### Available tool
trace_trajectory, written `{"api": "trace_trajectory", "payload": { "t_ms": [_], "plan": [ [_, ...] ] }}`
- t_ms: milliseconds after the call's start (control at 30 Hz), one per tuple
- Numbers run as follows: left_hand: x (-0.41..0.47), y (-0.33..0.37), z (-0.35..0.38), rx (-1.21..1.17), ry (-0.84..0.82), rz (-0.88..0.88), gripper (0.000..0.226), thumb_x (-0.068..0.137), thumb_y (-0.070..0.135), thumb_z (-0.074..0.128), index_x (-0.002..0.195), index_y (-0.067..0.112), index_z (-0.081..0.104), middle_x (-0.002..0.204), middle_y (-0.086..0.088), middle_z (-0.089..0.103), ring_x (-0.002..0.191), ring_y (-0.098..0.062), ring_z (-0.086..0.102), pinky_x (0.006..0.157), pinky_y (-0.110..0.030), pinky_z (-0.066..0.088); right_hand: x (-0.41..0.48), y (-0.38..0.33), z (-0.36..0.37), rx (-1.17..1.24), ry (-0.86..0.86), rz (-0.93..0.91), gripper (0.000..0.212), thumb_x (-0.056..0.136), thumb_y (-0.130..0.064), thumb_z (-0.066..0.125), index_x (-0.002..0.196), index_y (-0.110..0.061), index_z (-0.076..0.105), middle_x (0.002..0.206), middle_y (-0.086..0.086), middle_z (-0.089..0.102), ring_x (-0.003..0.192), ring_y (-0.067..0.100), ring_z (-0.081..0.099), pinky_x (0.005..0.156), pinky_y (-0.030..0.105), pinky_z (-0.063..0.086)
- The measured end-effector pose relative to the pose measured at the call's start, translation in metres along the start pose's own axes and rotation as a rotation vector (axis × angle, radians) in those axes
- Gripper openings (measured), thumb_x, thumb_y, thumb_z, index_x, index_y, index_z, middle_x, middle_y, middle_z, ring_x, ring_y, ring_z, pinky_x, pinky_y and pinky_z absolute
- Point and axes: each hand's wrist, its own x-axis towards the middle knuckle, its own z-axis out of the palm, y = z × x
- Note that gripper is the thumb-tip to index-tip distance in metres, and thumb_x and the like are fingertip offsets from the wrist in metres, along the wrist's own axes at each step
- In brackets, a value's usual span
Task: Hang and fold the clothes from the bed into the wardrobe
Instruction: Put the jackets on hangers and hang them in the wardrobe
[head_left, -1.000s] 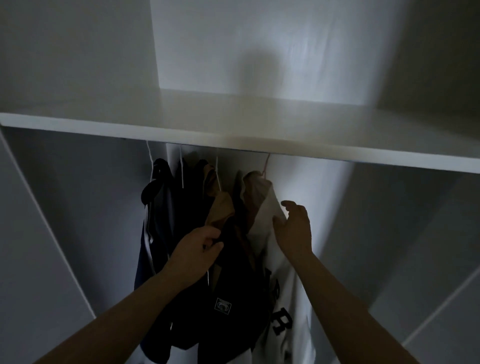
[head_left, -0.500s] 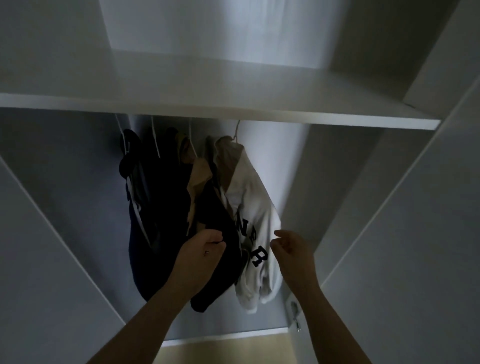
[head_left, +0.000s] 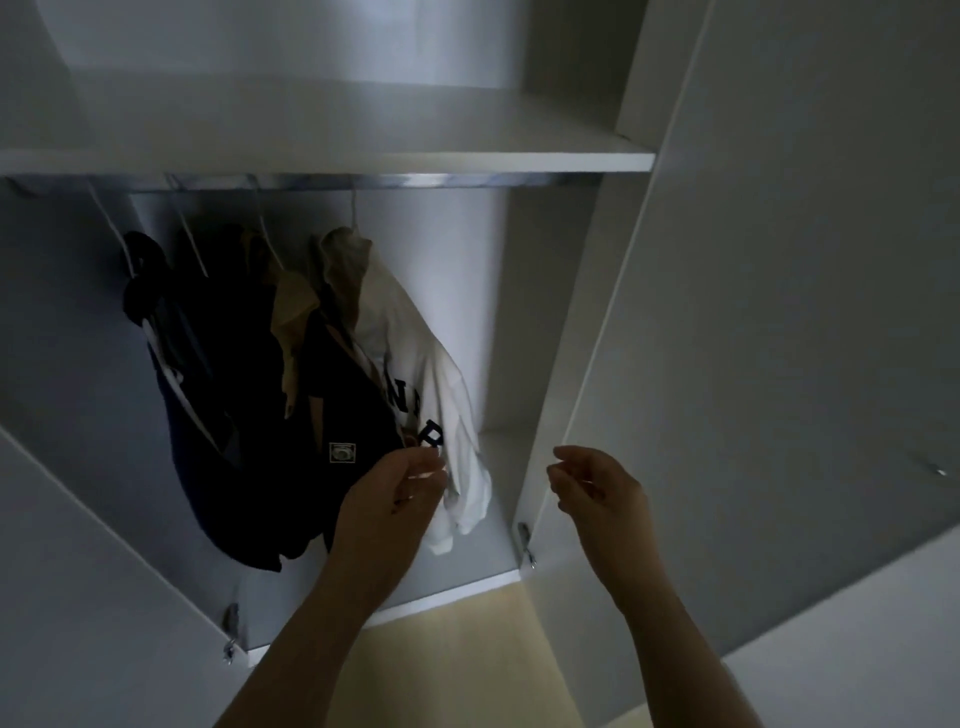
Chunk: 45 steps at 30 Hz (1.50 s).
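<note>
Several garments (head_left: 234, 395) hang from the rail (head_left: 415, 181) under the wardrobe shelf (head_left: 363, 162), dark ones left, a white sweatshirt (head_left: 415, 353) rightmost. The left hand (head_left: 392, 501) sits at the sweatshirt's lower edge, fingers curled; whether they pinch the cloth I cannot tell. The right hand (head_left: 597, 493) hovers well right, fingers loosely curled, empty.

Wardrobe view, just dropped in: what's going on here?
A person faces the open wardrobe. On the rail hang dark garments at left and a white sweatshirt at right. The left hand is at the sweatshirt's lettering; whether it pinches the fabric is unclear. The right hand hovers beside it, holding nothing.
</note>
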Motion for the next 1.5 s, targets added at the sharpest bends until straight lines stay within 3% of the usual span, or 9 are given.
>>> {"api": "trace_trajectory", "payload": {
  "t_ms": [100,300,367,567,767,1000,1300,1400,1500],
  "plan": [
    [-0.017,0.004,0.018,-0.002,-0.044,0.014,0.016,0.092,0.013,0.059,0.103,0.023,0.065,0.092,0.005,0.068,0.075,0.006,0.061,0.065,-0.007,0.045,-0.025,0.007,-0.024,0.001,0.036,0.025,0.02,0.092,-0.014,0.062,0.104,-0.029,0.063,0.093,-0.009,0.068,0.085,0.006,0.066,0.08,0.024,0.056],
    [-0.039,0.021,0.052,-0.024,-0.25,0.049,0.016,0.092,0.018,0.059,0.105,0.024,0.066,0.101,0.014,0.068,0.091,0.009,0.061,0.075,-0.006,0.043,-0.063,0.01,-0.071,-0.061,0.22,0.062,0.019,0.093,-0.021,0.062,0.11,-0.03,0.062,0.1,-0.011,0.068,0.089,0.004,0.065,0.081,0.022,0.054],
    [-0.044,0.023,0.056,-0.052,-0.305,0.044,0.015,0.091,0.02,0.062,0.101,0.03,0.066,0.095,0.015,0.069,0.086,0.007,0.063,0.071,-0.008,0.044,-0.079,0.009,-0.077,-0.058,0.278,0.094,0.019,0.093,-0.023,0.062,0.11,-0.03,0.063,0.098,-0.012,0.068,0.088,0.003,0.065,0.079,0.021,0.053],
    [-0.062,0.025,0.071,-0.049,-0.525,0.12,0.016,0.09,0.02,0.063,0.103,0.028,0.068,0.101,0.016,0.07,0.095,0.006,0.062,0.078,-0.007,0.045,-0.147,0.003,-0.094,-0.028,0.536,0.179,0.02,0.091,-0.019,0.064,0.097,-0.038,0.064,0.091,-0.013,0.07,0.08,0.0,0.066,0.07,0.015,0.051],
    [-0.107,0.021,0.095,-0.022,-0.791,0.175,0.017,0.091,0.027,0.061,0.107,0.03,0.066,0.103,0.02,0.068,0.095,0.01,0.06,0.076,-0.006,0.045,-0.233,0.009,-0.103,-0.037,0.765,0.287,0.021,0.091,-0.016,0.063,0.099,-0.036,0.063,0.092,-0.008,0.07,0.083,0.007,0.066,0.08,0.037,0.058],
    [-0.189,0.043,0.135,-0.046,-1.054,0.284,0.016,0.09,0.021,0.062,0.105,0.025,0.068,0.099,0.014,0.07,0.09,0.007,0.062,0.072,-0.003,0.043,-0.343,0.01,-0.133,-0.059,1.059,0.361,0.019,0.091,-0.02,0.064,0.1,-0.037,0.064,0.093,-0.009,0.071,0.085,0.004,0.067,0.084,0.038,0.057],
    [-0.34,0.079,0.182,-0.115,-1.372,0.398,0.013,0.089,0.015,0.063,0.102,0.016,0.067,0.097,0.006,0.07,0.087,0.003,0.064,0.077,-0.009,0.048,-0.5,0.007,-0.181,-0.067,1.376,0.384,0.018,0.09,-0.015,0.065,0.098,-0.031,0.067,0.087,-0.005,0.071,0.074,0.008,0.065,0.069,0.032,0.053],
    [-0.404,0.086,0.192,-0.143,-1.465,0.409,0.014,0.089,0.012,0.064,0.103,0.013,0.067,0.098,0.005,0.071,0.088,0.003,0.064,0.078,-0.008,0.048,-0.561,0.003,-0.197,-0.092,1.478,0.406,0.018,0.09,-0.013,0.065,0.098,-0.03,0.067,0.087,-0.003,0.072,0.078,0.016,0.067,0.073,0.04,0.055],
    [-0.465,0.09,0.196,-0.169,-1.564,0.382,0.015,0.089,0.01,0.063,0.103,0.012,0.067,0.099,0.004,0.071,0.09,-0.002,0.065,0.083,-0.014,0.05,-0.619,0.001,-0.208,-0.133,1.537,0.431,0.017,0.091,-0.014,0.065,0.101,-0.027,0.067,0.09,-0.006,0.072,0.081,0.007,0.068,0.078,0.036,0.057]
  ]
}}
